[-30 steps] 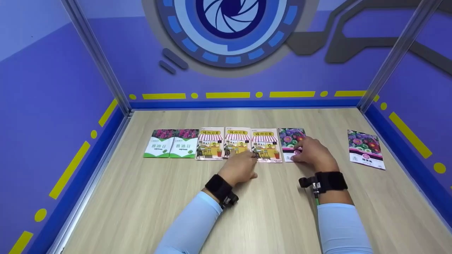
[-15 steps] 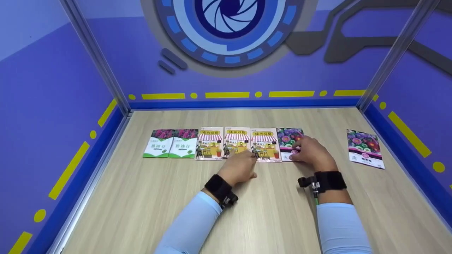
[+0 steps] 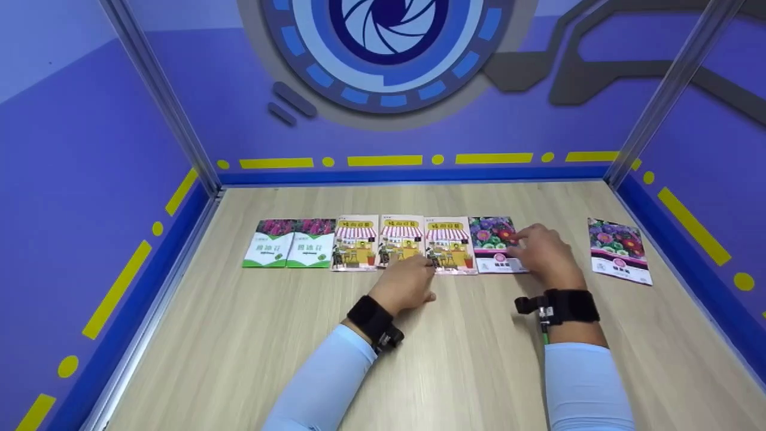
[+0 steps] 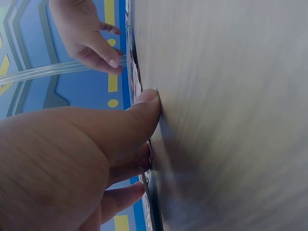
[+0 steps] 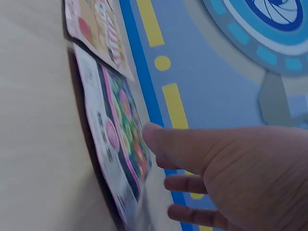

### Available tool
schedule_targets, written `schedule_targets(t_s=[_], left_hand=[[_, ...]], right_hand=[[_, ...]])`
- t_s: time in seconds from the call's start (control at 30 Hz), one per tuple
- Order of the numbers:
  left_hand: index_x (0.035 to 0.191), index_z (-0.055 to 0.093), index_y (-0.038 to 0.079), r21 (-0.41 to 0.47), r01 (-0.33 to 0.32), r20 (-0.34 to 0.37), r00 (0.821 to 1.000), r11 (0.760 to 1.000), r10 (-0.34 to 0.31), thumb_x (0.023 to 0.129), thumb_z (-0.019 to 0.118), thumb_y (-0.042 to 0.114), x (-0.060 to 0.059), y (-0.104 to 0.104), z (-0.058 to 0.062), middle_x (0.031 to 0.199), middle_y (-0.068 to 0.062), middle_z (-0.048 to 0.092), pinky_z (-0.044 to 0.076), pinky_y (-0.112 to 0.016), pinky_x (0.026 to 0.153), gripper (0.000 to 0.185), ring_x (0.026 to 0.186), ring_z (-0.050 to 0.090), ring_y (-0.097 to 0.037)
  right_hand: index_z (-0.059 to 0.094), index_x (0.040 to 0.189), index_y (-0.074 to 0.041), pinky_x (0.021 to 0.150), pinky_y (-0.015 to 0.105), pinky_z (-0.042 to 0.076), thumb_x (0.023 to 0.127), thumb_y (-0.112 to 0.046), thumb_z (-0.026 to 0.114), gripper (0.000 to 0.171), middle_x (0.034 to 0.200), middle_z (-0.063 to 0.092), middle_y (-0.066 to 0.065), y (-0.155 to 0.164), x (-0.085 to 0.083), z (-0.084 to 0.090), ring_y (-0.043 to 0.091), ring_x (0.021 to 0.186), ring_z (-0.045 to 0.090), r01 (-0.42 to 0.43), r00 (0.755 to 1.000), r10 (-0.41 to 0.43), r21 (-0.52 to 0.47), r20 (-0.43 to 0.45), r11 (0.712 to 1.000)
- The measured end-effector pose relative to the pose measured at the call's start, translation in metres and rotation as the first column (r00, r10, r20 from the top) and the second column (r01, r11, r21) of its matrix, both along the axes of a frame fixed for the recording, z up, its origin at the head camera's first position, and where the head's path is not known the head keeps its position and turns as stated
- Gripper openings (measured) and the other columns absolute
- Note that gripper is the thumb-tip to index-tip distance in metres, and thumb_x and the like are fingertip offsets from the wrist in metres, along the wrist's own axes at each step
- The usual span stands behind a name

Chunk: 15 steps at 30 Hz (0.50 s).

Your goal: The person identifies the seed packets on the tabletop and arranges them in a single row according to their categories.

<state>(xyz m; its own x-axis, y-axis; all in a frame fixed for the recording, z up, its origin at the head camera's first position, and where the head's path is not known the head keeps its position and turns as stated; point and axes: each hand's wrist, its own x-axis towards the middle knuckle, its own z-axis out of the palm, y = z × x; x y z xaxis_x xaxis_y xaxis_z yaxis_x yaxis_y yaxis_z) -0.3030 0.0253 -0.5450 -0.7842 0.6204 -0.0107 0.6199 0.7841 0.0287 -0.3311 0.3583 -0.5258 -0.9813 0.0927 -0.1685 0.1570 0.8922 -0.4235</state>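
Note:
A row of seed packets lies on the table. My left hand [image 3: 406,281] rests at the lower edges of the middle pink shop-front packet [image 3: 401,234] and the right pink packet [image 3: 447,242]. In the left wrist view its thumb [image 4: 144,108] touches the tabletop and its fingers lie by the packet edges. Just right of them is a purple-and-red flower packet [image 3: 494,236]. My right hand [image 3: 546,254] hovers at that packet's right side; in the right wrist view its fingers [image 5: 185,184] are extended, apart from the flower packet [image 5: 113,132], with nothing held.
Two green-and-white packets [image 3: 268,244] and another pink packet [image 3: 355,242] make up the row's left part. A second flower packet [image 3: 619,250] lies slightly tilted at the right, apart from the row. Printed blue walls [image 3: 383,140] enclose the table [image 3: 455,371].
My right hand has let go of the flower packet at the row's end and shifted right and up. That packet has slid slightly left against the row. The left hand stays put.

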Motion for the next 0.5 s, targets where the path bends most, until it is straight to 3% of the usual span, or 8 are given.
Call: schedule_targets(t_s=[0.27,0.5], left_hand=[[0.129,0.076,0.018,0.015,0.004,-0.013,1.000,1.000,-0.004,0.094,0.078,0.053,0.000,0.001,0.000,0.145,0.002,0.067,0.040,-0.067,0.122,0.050,0.136,0.061,-0.019],[0.131,0.075,0.017,0.007,0.004,-0.030,1.000,1.000,-0.004,0.093,0.079,0.054,0.001,0.001,-0.001,0.143,0.002,0.068,0.042,-0.067,0.121,0.053,0.135,0.062,-0.020]], right_hand=[[0.051,0.153,0.001,0.116,0.079,0.034,0.108,-0.038,0.058,0.060,0.161,0.037,0.039,0.057,0.019,0.003,0.064,0.145,0.036,0.134,0.990,-0.133,0.021,-0.056,0.991],[0.051,0.150,0.009,0.108,0.079,0.039,0.106,-0.034,0.055,0.061,0.151,0.041,0.045,0.084,0.031,0.000,0.069,0.137,0.037,0.308,0.951,-0.307,0.005,-0.044,0.951]])
